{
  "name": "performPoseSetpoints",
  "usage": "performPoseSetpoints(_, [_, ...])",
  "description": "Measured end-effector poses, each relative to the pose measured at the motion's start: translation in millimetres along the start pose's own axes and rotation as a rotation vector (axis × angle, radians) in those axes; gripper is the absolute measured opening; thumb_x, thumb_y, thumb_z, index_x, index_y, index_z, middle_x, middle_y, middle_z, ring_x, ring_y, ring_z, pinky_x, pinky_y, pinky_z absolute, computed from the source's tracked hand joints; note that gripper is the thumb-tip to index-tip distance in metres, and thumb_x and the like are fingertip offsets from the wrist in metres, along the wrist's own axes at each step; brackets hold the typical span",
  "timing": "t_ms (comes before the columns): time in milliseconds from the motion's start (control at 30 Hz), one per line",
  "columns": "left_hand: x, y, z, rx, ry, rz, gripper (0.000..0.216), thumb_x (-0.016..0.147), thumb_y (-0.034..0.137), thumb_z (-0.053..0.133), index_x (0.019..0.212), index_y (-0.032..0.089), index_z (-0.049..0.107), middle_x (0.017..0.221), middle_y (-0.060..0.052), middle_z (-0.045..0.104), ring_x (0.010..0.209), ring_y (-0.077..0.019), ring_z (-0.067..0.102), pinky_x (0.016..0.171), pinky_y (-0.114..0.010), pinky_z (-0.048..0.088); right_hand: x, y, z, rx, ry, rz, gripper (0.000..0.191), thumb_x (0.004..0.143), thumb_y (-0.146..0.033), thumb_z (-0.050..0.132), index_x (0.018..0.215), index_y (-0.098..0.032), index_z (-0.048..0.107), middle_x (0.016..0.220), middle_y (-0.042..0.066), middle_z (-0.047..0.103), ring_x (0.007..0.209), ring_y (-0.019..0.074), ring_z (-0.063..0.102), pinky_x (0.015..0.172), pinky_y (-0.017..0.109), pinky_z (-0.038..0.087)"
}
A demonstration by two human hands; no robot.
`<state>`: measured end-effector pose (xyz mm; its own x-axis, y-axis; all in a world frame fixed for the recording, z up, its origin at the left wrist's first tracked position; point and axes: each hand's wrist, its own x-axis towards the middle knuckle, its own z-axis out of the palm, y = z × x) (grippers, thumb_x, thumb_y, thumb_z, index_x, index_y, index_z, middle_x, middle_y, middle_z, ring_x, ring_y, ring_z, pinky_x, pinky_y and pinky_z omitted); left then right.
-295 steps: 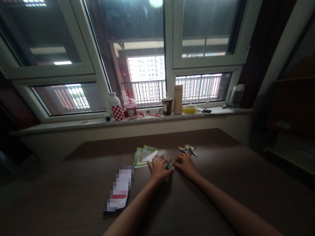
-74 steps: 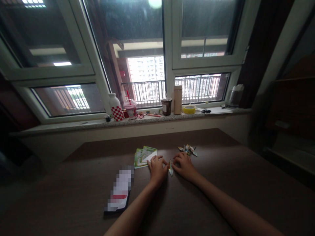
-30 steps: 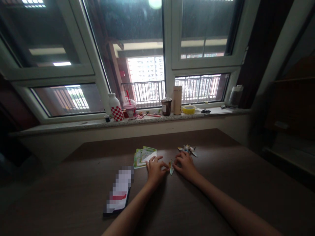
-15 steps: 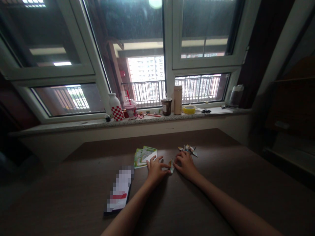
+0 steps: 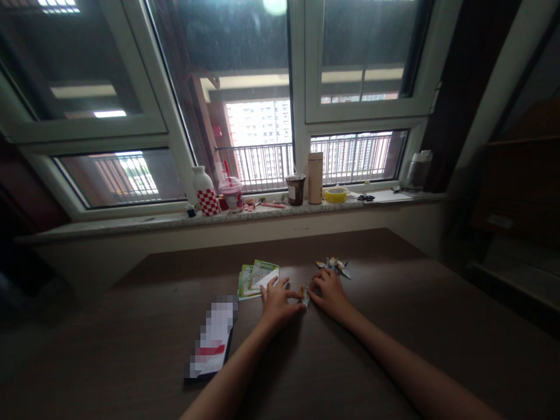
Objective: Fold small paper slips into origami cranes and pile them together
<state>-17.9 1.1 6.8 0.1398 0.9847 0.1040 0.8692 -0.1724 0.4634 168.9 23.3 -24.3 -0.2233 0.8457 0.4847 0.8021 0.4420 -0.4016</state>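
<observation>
Both my hands rest on a dark wooden table. Between them lies a small folded piece of printed paper. My left hand pinches its left side with thumb and forefinger, the other fingers spread. My right hand has curled fingers pressed on the paper's right side. A stack of green-and-white paper sheets lies just left of my left hand. A finished folded paper figure sits just beyond my right hand.
A flat dark object with a blurred face lies on the table at the left. The window sill behind carries a checked bottle, a pink cup, a brown cup, a tall flask, yellow tape and scissors.
The folded paper has grown narrower and smaller between my hands over the frames. My left fingers have spread and shifted slightly on it; my arms stay in place.
</observation>
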Motion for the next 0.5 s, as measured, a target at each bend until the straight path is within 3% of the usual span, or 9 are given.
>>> performPoseSetpoints(500, [-1.1, 8.9, -4.8, 0.01, -0.062, -0.037, 0.028, 0.067, 0.038, 0.076, 0.095, 0.037, 0.075, 0.147, -0.002, 0.047, 0.145, -0.0337, 0.023, 0.113, -0.068, 0.004, -0.7, -0.2, 0.2, 0.009, 0.005, -0.01, 0.007, 0.082, -0.029, 0.065, 0.08, -0.022, 0.066, 0.104, 0.006, 0.063, 0.113, 0.027, 0.047, 0.099, 0.045, 0.039])
